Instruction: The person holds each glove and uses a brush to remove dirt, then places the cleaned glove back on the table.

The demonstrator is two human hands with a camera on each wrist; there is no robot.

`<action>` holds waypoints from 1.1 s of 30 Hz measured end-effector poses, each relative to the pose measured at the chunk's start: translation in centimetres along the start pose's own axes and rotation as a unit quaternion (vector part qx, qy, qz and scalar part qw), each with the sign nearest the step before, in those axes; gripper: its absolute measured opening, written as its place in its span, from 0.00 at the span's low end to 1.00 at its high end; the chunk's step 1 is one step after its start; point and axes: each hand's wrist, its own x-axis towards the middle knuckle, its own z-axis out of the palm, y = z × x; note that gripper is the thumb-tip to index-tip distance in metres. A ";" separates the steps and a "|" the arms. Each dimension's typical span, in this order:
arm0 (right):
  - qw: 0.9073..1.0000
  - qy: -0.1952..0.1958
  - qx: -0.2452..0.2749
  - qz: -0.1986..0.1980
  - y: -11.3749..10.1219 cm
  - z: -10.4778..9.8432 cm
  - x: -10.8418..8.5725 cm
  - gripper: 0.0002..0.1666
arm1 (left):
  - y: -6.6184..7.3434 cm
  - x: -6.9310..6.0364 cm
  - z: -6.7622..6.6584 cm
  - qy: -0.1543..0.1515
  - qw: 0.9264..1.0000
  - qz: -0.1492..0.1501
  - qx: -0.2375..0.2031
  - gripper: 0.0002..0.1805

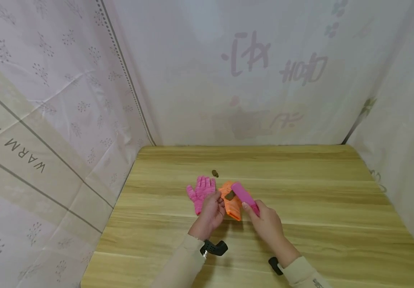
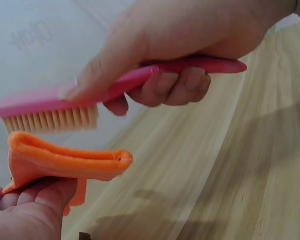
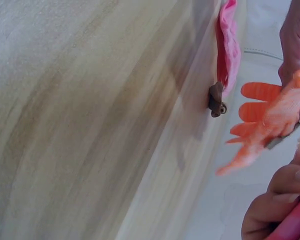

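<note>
My left hand (image 1: 212, 211) holds an orange knit glove (image 1: 233, 210) up off the table, with its cuff towards me. A dark brownish-green patch (image 1: 230, 195) lies on the glove's upper face; what it is made of I cannot tell. In my right hand (image 1: 269, 227) I grip a pink scrubbing brush (image 2: 35, 99) by its handle. Its pale bristles (image 2: 55, 119) point down, just over the glove in the left wrist view; contact is unclear. A pink knit glove (image 1: 200, 195) lies flat on the table, left of the orange one and partly behind my left hand.
A small dark brown lump (image 1: 215, 173) sits on the wood-grain table (image 1: 300, 176) beyond the gloves. Printed cloth (image 1: 192, 72) hangs along the back and both sides of the table. Each wrist wears a black strap mount (image 1: 216, 248).
</note>
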 end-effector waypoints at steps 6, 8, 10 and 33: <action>0.998 -0.029 0.042 -0.023 -0.4 0.3 0.2 0.26 | 0.0 0.0 -0.1 -0.038 0.999 0.009 -0.001 0.11; 0.998 -0.050 0.038 -0.030 -0.5 0.5 0.2 0.25 | 0.0 0.0 0.1 -0.053 0.998 0.012 -0.008 0.14; 0.997 -0.064 0.030 -0.031 -0.6 0.7 0.3 0.25 | 0.0 -0.1 0.3 -0.061 0.998 0.011 -0.016 0.16; 0.999 -0.007 -0.040 -0.010 -0.2 0.0 0.7 0.32 | 0.3 -0.2 0.8 -0.040 0.996 0.033 0.069 0.12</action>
